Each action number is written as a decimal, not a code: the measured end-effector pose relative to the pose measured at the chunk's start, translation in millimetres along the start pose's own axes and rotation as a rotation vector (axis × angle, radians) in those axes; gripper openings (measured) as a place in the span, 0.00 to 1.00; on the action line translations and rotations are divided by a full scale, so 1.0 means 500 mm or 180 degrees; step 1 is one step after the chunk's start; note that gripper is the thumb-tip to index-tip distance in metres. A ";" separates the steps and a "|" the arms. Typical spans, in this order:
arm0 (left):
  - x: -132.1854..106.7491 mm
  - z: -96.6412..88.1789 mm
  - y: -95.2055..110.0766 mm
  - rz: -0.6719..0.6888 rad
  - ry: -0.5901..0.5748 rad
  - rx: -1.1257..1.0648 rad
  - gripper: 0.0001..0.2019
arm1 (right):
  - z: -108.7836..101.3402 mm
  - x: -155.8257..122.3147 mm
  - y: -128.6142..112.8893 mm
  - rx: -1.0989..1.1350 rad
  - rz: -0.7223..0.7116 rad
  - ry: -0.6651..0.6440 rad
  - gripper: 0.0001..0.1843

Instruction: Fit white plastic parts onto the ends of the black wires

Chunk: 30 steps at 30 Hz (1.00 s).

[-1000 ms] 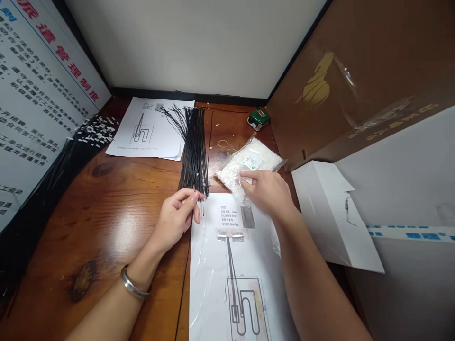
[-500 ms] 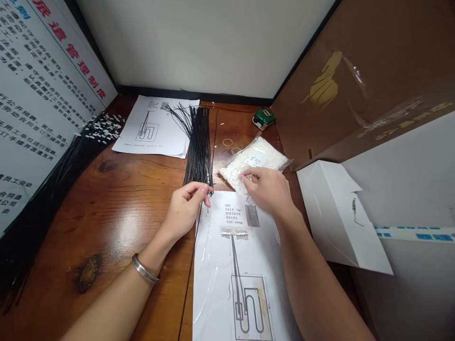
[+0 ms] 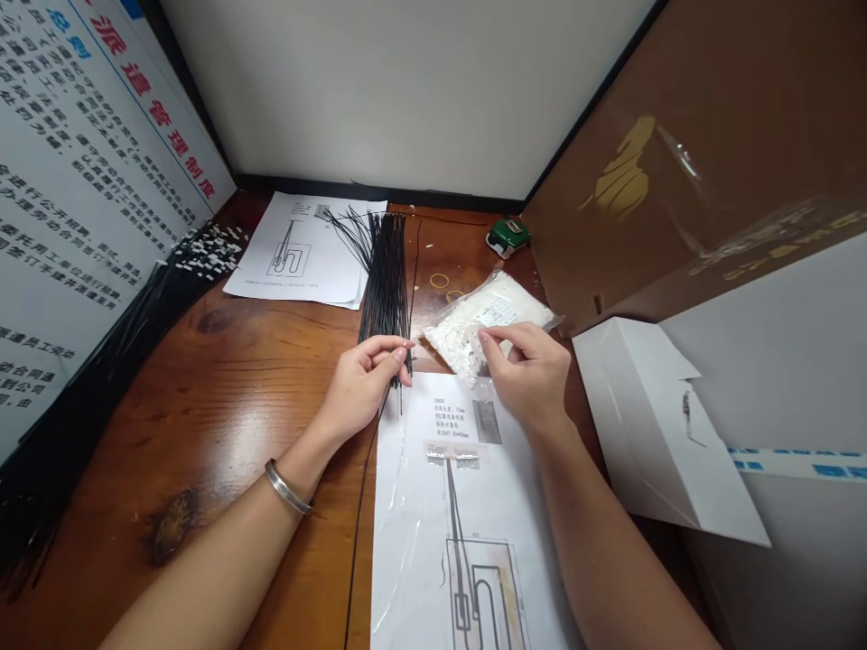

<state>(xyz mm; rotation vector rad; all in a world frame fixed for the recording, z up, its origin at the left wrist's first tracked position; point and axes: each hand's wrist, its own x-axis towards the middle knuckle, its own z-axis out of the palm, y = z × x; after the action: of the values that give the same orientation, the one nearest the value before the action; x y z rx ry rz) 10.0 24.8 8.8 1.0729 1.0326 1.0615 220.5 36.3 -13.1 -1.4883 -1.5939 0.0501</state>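
My left hand [image 3: 362,384] pinches the near end of a thin black wire at the foot of a bundle of black wires [image 3: 387,275] lying on the wooden table [image 3: 223,397]. My right hand [image 3: 532,370] is closed in a pinch at the near edge of a clear bag of small white parts [image 3: 484,320]; what it holds is too small to make out. Below both hands lies a white instruction sheet [image 3: 461,506] with a wire drawing, under clear film.
A second drawing sheet [image 3: 304,253] lies at the back left. Finished black wires with white tips [image 3: 135,307] lean along the left poster board. A green object [image 3: 509,236], rubber bands [image 3: 440,282], a brown board [image 3: 677,162] and a white folded box [image 3: 650,424] are on the right.
My left hand has moved slightly right, pinching the wire end. My right hand has shifted up against the bag's edge. The view has drifted a little.
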 end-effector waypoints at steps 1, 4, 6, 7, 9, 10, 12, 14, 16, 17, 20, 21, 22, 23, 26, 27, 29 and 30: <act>-0.002 0.000 0.000 0.0000 -0.0019 0.0004 0.12 | 0.000 -0.001 0.003 -0.0020 0.0064 -0.0053 0.08; -0.007 0.001 0.001 0.0017 -0.0067 0.0033 0.11 | 0.000 -0.005 0.004 -0.0116 0.0271 -0.0116 0.08; -0.010 0.001 0.001 0.0017 -0.0089 0.0032 0.12 | -0.001 -0.007 -0.009 -0.0123 0.0328 0.0095 0.08; -0.012 0.002 0.001 0.0017 -0.0106 0.0036 0.12 | 0.000 -0.009 -0.021 -0.0066 0.0363 0.0208 0.09; -0.017 0.002 0.003 0.0015 -0.0165 0.0076 0.12 | 0.005 -0.011 -0.054 0.0288 0.0533 0.0193 0.10; -0.019 0.002 0.005 0.0010 -0.0188 0.0100 0.12 | 0.010 -0.012 -0.073 0.0570 0.0658 0.0037 0.10; -0.021 0.002 0.008 -0.0019 -0.0171 0.0125 0.13 | 0.024 -0.013 -0.108 0.1281 0.0868 -0.0374 0.09; -0.021 0.002 0.011 -0.0055 -0.0091 0.0099 0.14 | 0.041 -0.013 -0.131 0.2026 0.1141 -0.0690 0.07; -0.020 0.002 0.012 -0.0088 -0.0032 0.0060 0.15 | 0.055 -0.012 -0.138 0.2523 0.1360 -0.0765 0.08; -0.019 0.003 0.012 -0.0104 -0.0026 0.0047 0.15 | 0.061 -0.012 -0.137 0.2688 0.1426 -0.0761 0.08; -0.018 0.004 0.010 -0.0138 -0.0046 0.0038 0.15 | 0.070 -0.015 -0.126 0.3003 0.1480 -0.0758 0.08; -0.017 0.005 0.010 -0.0152 -0.0052 0.0048 0.14 | 0.071 -0.017 -0.123 0.3062 0.1480 -0.0780 0.08; -0.017 0.006 0.009 -0.0165 -0.0056 0.0067 0.14 | 0.071 -0.019 -0.121 0.3094 0.1476 -0.0786 0.08; -0.017 0.006 0.008 -0.0180 -0.0053 0.0094 0.13 | 0.071 -0.021 -0.119 0.3091 0.1466 -0.0789 0.08; -0.016 0.006 0.007 -0.0210 -0.0020 0.0191 0.12 | 0.067 -0.025 -0.118 0.2997 0.1430 -0.0823 0.10; -0.015 0.006 0.007 -0.0213 -0.0018 0.0213 0.12 | 0.066 -0.026 -0.118 0.2995 0.1438 -0.0870 0.11; -0.015 0.006 0.007 -0.0210 -0.0036 0.0241 0.11 | 0.066 -0.029 -0.117 0.3036 0.1503 -0.0990 0.13; -0.015 0.005 0.007 -0.0201 -0.0053 0.0250 0.11 | 0.066 -0.030 -0.116 0.3061 0.1535 -0.1030 0.13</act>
<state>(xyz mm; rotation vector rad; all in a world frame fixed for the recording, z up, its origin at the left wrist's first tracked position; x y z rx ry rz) 10.8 17.4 13.7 1.1034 1.0956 0.9664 153.0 26.4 -6.8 -1.0516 -1.1106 1.2034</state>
